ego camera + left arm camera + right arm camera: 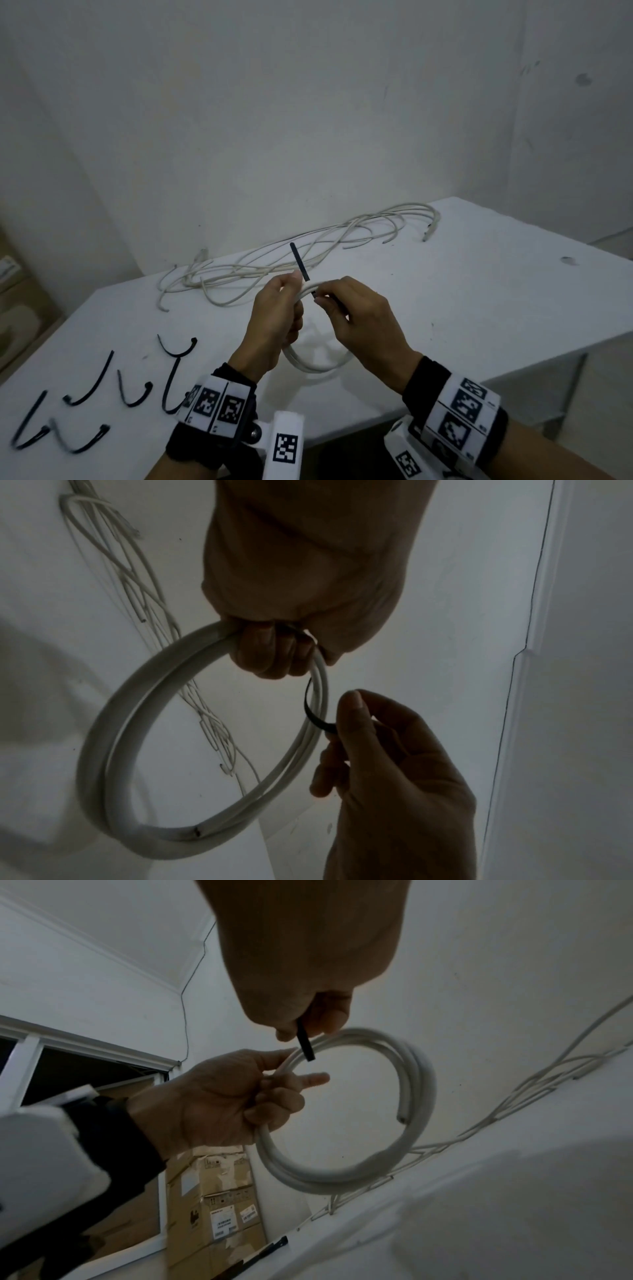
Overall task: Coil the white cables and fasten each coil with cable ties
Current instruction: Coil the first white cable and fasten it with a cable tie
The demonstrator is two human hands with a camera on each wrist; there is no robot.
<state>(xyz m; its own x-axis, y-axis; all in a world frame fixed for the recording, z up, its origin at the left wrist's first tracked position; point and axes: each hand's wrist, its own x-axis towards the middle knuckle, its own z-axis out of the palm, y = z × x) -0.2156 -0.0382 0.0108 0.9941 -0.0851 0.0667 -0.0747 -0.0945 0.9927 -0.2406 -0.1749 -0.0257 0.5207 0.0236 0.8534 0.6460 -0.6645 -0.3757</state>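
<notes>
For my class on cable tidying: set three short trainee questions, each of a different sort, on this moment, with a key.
1. True or false: the black cable tie is already closed into a loop around the white coil.
2. Which hand grips the coil? A. left hand B. right hand C. neither
3. Fill in: the uncoiled white cables lie on the ____.

Key
1. False: its two ends are apart, one sticking up by the left hand, one pinched by the right.
2. A
3. table

Dim, grainy, wide-angle edge distortion
</notes>
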